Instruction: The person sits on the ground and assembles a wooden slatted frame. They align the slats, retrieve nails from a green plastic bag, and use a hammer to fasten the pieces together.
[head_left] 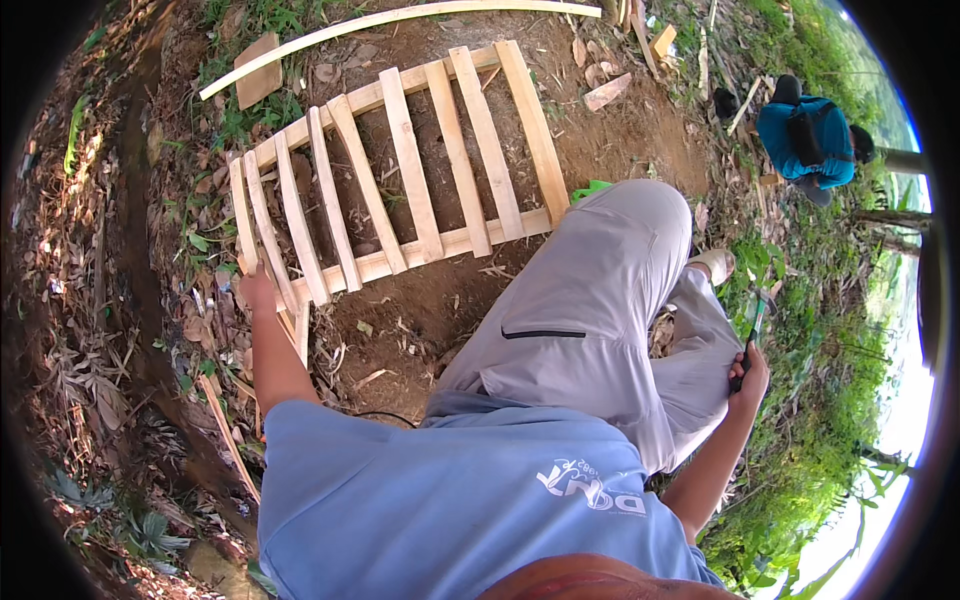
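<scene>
A slatted wooden frame [408, 185] lies on the ground in front of me, with several pale slats set across two long rails. My left hand [257, 287] is closed at its near left corner, gripping the end of the outermost slat [243, 215]. Out to the right, beside my bent leg, my right hand [750, 377] is wrapped around the black grip of a hammer [757, 322] with a green shaft. The hammer's head points away from me and shows only small against the plants.
A long thin wooden strip [400, 16] lies beyond the frame, over a flat board piece [259, 72]. Another person [808, 140] in a blue-green top is at the far right. Loose sticks [230, 435] and dry leaves lie at the left. Green plants [820, 400] grow at the right.
</scene>
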